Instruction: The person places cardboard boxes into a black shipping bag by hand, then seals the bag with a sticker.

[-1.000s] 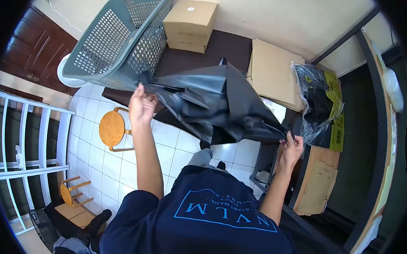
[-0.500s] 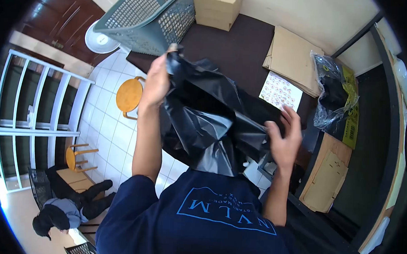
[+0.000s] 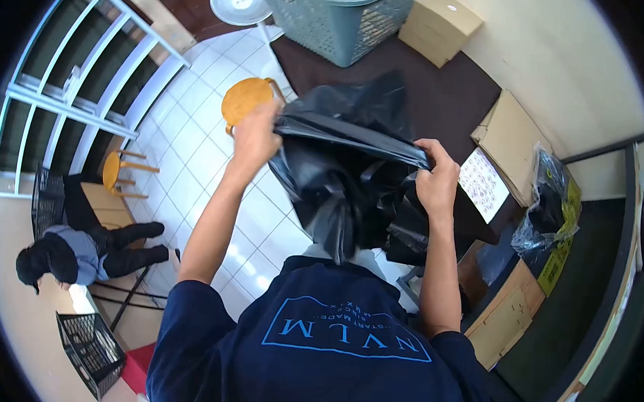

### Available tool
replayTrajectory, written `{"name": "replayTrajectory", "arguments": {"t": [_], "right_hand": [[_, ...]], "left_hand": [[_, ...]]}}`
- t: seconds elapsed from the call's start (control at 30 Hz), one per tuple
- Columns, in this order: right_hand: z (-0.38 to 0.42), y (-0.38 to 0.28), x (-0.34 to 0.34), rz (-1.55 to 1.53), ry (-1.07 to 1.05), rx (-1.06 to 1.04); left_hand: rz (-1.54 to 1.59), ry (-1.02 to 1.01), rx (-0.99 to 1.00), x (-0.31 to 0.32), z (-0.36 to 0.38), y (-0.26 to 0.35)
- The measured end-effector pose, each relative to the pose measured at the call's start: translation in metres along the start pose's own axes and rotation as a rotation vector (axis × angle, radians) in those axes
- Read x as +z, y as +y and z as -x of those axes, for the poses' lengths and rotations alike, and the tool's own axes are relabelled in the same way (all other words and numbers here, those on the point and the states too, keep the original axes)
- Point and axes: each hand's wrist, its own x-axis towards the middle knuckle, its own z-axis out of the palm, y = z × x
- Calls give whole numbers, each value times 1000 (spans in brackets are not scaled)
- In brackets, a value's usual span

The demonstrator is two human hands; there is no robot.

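A black plastic bag (image 3: pixel 338 169) hangs in front of my chest, with its edge pulled into a taut band between both hands. My left hand (image 3: pixel 257 137) is closed on the bag's edge at one end. At the other end my right hand (image 3: pixel 436 179) pinches the edge, thumb against fingers. Below the band the plastic falls in loose, shiny folds down to my shirt. Part of the bag spreads over the dark brown table (image 3: pixel 449 91) beyond. Whatever may be inside the bag cannot be seen.
On the table are a grey-green basket (image 3: pixel 330 25), a cardboard box (image 3: pixel 439 26), flat cardboard (image 3: pixel 511 144) and a sticker sheet (image 3: pixel 483 185). A wooden stool (image 3: pixel 246 101) stands on the tiled floor. Another person (image 3: pixel 82 255) sits at the left. Clear plastic packaging (image 3: pixel 548 204) lies at the right.
The bag's edge has been drawn straight between my hands. My right hand has gone from spread fingers to a pinch on the bag. The camera's view has turned.
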Motion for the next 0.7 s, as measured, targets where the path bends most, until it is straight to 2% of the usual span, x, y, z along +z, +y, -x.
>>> {"name": "replayTrajectory", "arguments": {"t": [0.03, 0.1, 0.13, 0.17, 0.23, 0.33, 0.4, 0.43, 0.5, 0.53, 0.6, 0.63, 0.67, 0.7], "right_hand": [[1, -1, 8, -21, 21, -69], [11, 1, 27, 94, -9, -84], [21, 6, 38, 210, -31, -88], [33, 17, 55, 186, -67, -174], [68, 63, 90, 398, -293, -156], [138, 141, 129, 677, -708, 239], [181, 180, 144, 720, -827, 400], [189, 186, 150, 723, -824, 398], [204, 188, 160, 734, -912, 636], [199, 182, 160, 725, -978, 666], [185, 218, 179, 796, -1114, 584], [157, 220, 186, 864, -1317, 375], [133, 199, 186, 752, -927, 538], [95, 159, 183, 741, -703, 405]], "left_hand": [[-35, 120, -22, 5, 10, -32], [-29, 157, -272, 2, 38, -76], [64, 183, -321, 11, 56, -103], [158, 209, -365, 26, 74, -127], [251, 290, -460, 59, 117, -159], [-18, -68, -764, 81, 188, -167], [-260, -273, -901, 112, 246, -174], [-215, -413, -1013, 129, 281, -187], [-167, -725, -1185, 181, 357, -238], [-164, -903, -1231, 212, 394, -268], [-116, -878, -1008, 269, 406, -335], [-97, -863, -897, 287, 406, -359], [-200, -1109, -648, 212, 314, -321], [57, -226, -898, 215, 295, -326]]}}
